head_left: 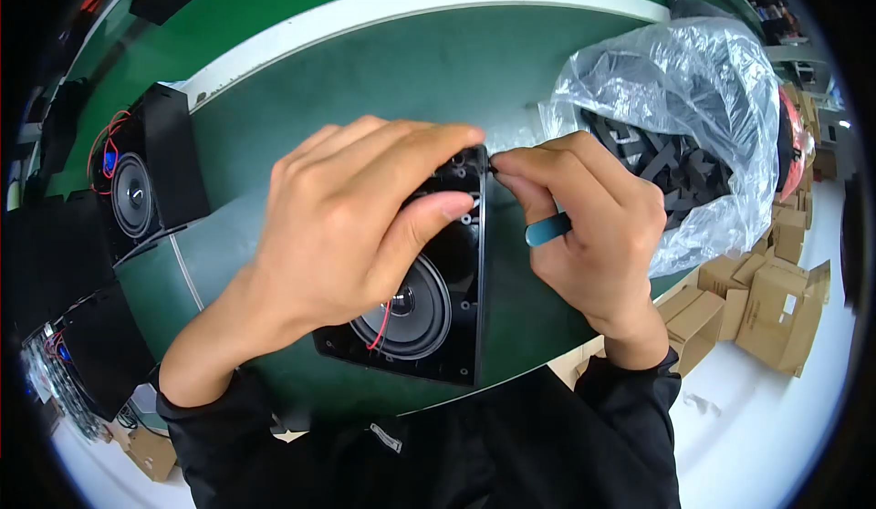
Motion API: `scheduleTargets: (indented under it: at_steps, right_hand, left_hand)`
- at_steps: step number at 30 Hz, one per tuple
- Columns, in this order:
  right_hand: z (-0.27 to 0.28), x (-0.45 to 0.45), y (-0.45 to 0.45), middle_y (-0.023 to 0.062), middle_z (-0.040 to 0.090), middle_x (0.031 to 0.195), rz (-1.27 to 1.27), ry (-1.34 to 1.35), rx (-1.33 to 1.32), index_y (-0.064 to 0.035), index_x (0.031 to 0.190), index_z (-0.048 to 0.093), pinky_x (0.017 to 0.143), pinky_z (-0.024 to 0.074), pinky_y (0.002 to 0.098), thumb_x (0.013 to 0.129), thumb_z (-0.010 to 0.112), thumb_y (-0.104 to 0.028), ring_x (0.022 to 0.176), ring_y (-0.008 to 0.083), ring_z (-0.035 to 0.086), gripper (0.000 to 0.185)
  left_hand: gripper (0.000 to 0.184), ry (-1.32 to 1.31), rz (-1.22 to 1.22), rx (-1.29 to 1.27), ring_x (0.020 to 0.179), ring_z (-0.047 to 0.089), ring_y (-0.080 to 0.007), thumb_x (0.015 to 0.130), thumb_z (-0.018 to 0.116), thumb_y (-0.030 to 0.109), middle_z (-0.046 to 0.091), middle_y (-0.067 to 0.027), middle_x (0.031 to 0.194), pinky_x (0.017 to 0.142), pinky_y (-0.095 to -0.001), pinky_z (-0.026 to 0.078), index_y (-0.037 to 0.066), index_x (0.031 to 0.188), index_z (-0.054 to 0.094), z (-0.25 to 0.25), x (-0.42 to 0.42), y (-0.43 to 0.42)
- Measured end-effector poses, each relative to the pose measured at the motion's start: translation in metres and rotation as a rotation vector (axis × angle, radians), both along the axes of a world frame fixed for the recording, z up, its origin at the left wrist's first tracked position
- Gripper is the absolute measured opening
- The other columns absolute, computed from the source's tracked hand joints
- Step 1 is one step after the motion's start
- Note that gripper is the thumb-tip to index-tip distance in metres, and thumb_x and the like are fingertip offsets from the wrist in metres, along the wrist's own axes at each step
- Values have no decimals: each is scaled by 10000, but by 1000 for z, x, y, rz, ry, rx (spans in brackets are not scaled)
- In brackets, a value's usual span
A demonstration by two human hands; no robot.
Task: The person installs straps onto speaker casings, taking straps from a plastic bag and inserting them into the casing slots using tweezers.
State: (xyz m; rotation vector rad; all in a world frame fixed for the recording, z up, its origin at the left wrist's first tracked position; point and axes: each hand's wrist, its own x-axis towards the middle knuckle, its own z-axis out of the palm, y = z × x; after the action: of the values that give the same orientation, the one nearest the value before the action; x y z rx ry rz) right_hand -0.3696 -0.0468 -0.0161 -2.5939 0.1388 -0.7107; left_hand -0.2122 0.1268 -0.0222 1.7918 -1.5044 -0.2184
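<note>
A black speaker panel (467, 281) with a round cone and a red wire lies on the green table in front of me. My left hand (351, 212) reaches over it, thumb and fingers closed on its upper end near the top right corner. At that same corner, on the outer side, my right hand (584, 217) pinches a small dark piece, too small to name, between thumb and forefinger. A teal band (547, 229) is around a finger of my right hand. My left palm hides part of the panel and cone.
An open clear plastic bag (712, 62) of black strips (680, 167) is at the right. A speaker box (169, 158) with red wires stands at the left, more black boxes (55, 235) beside it. Cardboard boxes (776, 308) lie on the floor at the right.
</note>
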Motion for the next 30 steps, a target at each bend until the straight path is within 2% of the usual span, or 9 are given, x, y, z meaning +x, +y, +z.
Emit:
scheduleTargets:
  at_steps: [7, 12, 13, 19, 22, 24, 30]
  right_hand:
    - [11, -8, 5, 40, 677, 795, -26, 76, -270, -51, 949, 759, 503, 475, 309, 657, 745, 62, 586, 190, 647, 314]
    - [4, -9, -27, 36, 693, 782, 28, 193, -1, -58, 899, 763, 522, 480, 328, 691, 765, 53, 602, 219, 652, 235]
    - [-4, -9, -31, -1, 699, 804, 62, 190, 34, -104, 870, 744, 522, 499, 371, 714, 737, -18, 649, 264, 673, 178]
    - [-29, -13, -42, 27, 715, 837, 243, 114, 211, -79, 939, 763, 580, 537, 360, 688, 792, 22, 719, 274, 707, 272]
    - [-23, -15, -37, 48, 728, 863, 158, 127, 313, -66, 929, 761, 612, 552, 344, 695, 810, 29, 736, 271, 716, 257]
    - [-22, -18, -41, 60, 733, 875, 129, 191, 260, -56, 908, 768, 640, 564, 341, 706, 804, 43, 739, 272, 721, 228]
    - [-31, -14, -38, 84, 728, 873, 181, 216, 341, -28, 927, 770, 678, 571, 331, 688, 743, 117, 780, 270, 733, 281]
  left_hand:
    - [375, -62, -10, 59, 948, 707, -347, 989, 652, 215, 748, -182, 1127, 847, -411, 530, -10, 1286, 699, 6, -7, -6]
    - [360, -104, -43, 175, 966, 703, -347, 927, 718, 141, 754, -145, 1126, 828, -405, 525, 22, 1267, 712, 9, -18, -13]
    - [360, -104, -39, 187, 965, 703, -343, 924, 724, 143, 756, -140, 1121, 825, -405, 523, 23, 1263, 713, 10, -19, -14]
    - [367, -145, -39, 212, 959, 707, -306, 913, 751, 197, 765, -104, 1109, 816, -398, 517, 41, 1244, 723, 8, -25, -15]
    - [370, -146, -35, 212, 956, 707, -293, 903, 763, 210, 766, -91, 1117, 808, -393, 515, 56, 1238, 728, 8, -26, -15]
    - [368, -142, -26, 219, 956, 706, -285, 899, 769, 214, 766, -84, 1118, 802, -390, 515, 63, 1233, 730, 8, -26, -13]
    - [372, -170, 49, 252, 955, 712, -264, 892, 791, 229, 766, -71, 1109, 785, -381, 521, 62, 1220, 731, 5, -30, -13]
